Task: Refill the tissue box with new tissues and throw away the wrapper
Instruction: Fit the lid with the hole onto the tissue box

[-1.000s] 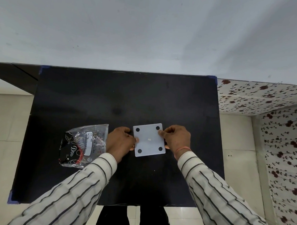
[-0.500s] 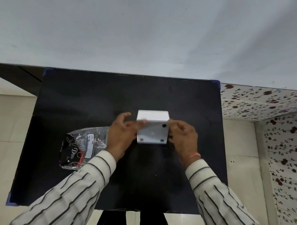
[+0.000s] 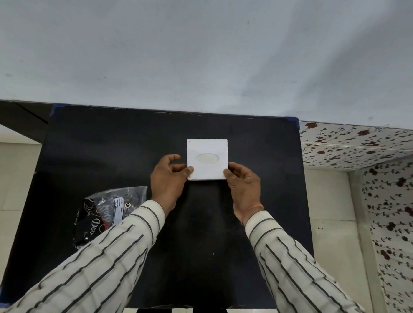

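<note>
Both hands, left hand [image 3: 169, 178] and right hand [image 3: 243, 181], pinch the tissue box [image 3: 207, 159] by its near corners, opening upward. Best set it flat on the desk [image 3: 106, 140], then bin the wrapper [image 3: 103, 213].

wrapper [image 3: 103, 213] partly behind left sleeve [image 3: 96, 265]

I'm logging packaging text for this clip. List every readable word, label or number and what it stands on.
"Dov": white script, cut off by the sleeve, on the plastic wrapper.
White sticker on the wrapper: printed lines too small to read.
Tissue box: no text visible.
</note>
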